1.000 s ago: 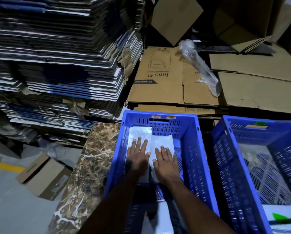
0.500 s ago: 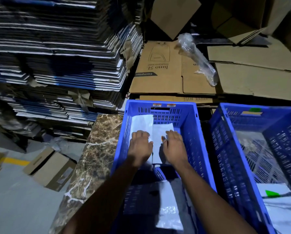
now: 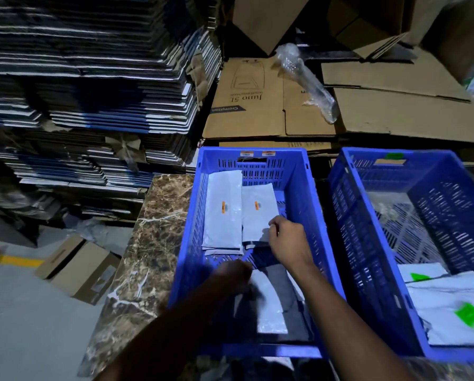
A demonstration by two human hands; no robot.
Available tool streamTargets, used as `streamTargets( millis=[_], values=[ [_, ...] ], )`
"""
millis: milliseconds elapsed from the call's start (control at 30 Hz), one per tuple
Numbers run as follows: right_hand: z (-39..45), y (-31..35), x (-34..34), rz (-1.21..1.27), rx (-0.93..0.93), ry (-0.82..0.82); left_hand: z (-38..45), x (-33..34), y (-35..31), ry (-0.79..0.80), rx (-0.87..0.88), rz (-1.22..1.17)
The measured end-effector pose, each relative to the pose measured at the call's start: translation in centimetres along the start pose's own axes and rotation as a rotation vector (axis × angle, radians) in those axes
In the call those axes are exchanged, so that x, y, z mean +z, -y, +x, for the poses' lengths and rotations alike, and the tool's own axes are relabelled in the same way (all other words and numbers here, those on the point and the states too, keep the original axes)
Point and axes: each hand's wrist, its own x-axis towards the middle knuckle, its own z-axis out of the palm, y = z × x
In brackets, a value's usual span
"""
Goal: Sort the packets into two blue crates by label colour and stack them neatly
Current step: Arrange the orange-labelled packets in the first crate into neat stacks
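Two white packets with orange labels lie side by side flat in the far half of the left blue crate (image 3: 252,154): a longer one (image 3: 222,213) on the left and a shorter one (image 3: 257,213) on the right. My right hand (image 3: 288,239) rests with curled fingers on the near right corner of the shorter packet. My left hand (image 3: 231,276) is motion-blurred over the crate's middle, touching neither packet. Another pale packet (image 3: 271,309) lies in the near half of the same crate. The right blue crate (image 3: 340,215) holds white packets with green labels (image 3: 467,314) at its near end.
Both crates stand on a brown marble slab (image 3: 148,243). Flattened cardboard sheets (image 3: 271,105) and a roll of clear plastic wrap (image 3: 307,81) lie behind them. A tall stack of flat cartons (image 3: 93,78) rises at the left. A small cardboard box (image 3: 79,268) sits on the floor.
Both hands have lifted off the two orange-label packets and drawn back toward me, the left one farther. The orange labels are now uncovered. The camera has tilted slightly.
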Motion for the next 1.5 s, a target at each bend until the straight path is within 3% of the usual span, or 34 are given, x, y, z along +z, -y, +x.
streamTargets(
  millis=[167, 267, 400, 467, 533, 600, 767, 867, 967, 1100, 1233, 1367, 1500],
  values=[
    [-0.6, -0.2, -0.8, 0.092, 0.041, -0.065, -0.3, -0.9, 0.6, 0.064, 0.051, -0.255],
    [-0.9, -0.6, -0.7, 0.155, 0.027, -0.175, -0.1, -1.3, 1.9, -0.130, 0.150, -0.432],
    [-1.4, -0.5, -1.0, 0.221, 0.038, -0.316, -0.7, -3.1, 1.9, -0.282, 0.162, -1.320],
    [-1.6, 0.1, -1.3, 0.299, -0.010, -0.235, -1.1, -4.2, 1.0, -0.254, 0.222, -1.655],
    [-1.6, 0.5, -1.1, 0.371, -0.081, -0.076, -0.9, -5.3, 0.2, -0.239, 0.281, -1.841],
    [-0.8, 0.4, -0.4, 0.341, -0.149, -0.026, 0.3, -6.3, 0.1, -0.269, 0.265, -1.895],
    [4.1, 0.1, 1.4, 0.246, -0.026, -0.138, 4.1, -8.4, 1.4, -0.607, -0.139, -1.585],
    [7.6, -0.4, 3.1, 0.138, 0.047, 0.000, 5.8, -8.6, 3.1, -0.768, -0.217, -1.251],
    [9.2, -0.9, 5.0, -0.139, 0.058, 0.185, 7.6, -7.9, 5.0, -0.910, -0.215, -0.881],
    [9.9, -0.9, 5.7, -0.366, -0.080, 0.141, 9.9, -7.1, 6.4, -0.877, -0.176, -0.538],
    [11.6, -0.5, 7.5, -0.396, -0.202, 0.305, 12.1, -8.0, 7.5, -0.766, -0.169, -0.271],
    [12.7, -1.7, 9.0, -0.383, -0.135, 0.350, 13.2, -8.3, 8.2, -0.669, -0.146, -0.260],
    [13.1, -2.3, 10.1, -0.449, -0.194, 0.301, 14.1, -7.2, 8.8, -0.757, -0.094, -0.344]
  ],
)
